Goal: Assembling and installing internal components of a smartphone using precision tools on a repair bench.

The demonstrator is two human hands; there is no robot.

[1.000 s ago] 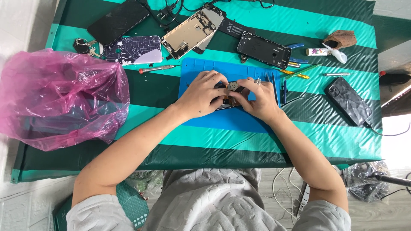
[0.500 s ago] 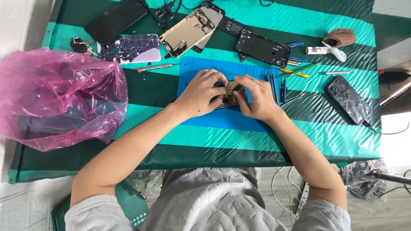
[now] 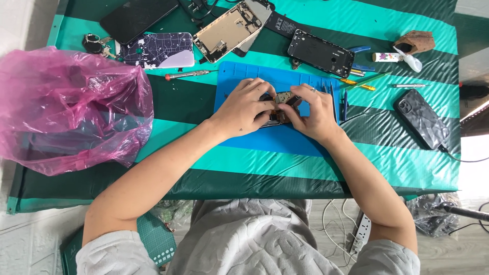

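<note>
Both hands meet over the middle of a blue mat (image 3: 305, 145), and the part (image 3: 281, 103), a small dark piece with brown and metallic bits, sits pinched between them. The left hand (image 3: 243, 108) comes in from the left with its fingers curled over the part's left end; the right hand (image 3: 315, 113) closes on the right end, fingertips bent down onto it. Much of the part is hidden under the fingers, so how it lies on the mat cannot be told.

Just beyond the left hand's knuckles lies a screwdriver (image 3: 186, 75) with a red tip. Further beyond the hands are an opened phone frame (image 3: 229, 28) and a dark phone back (image 3: 321, 52). Right of the right hand, at the mat's edge, lie thin tools (image 3: 356, 84), and well apart on the same side a black phone (image 3: 422, 118). Far to the left of the left forearm is a pink bag (image 3: 66, 109). Everything rests on a green striped cloth (image 3: 285, 168).
</note>
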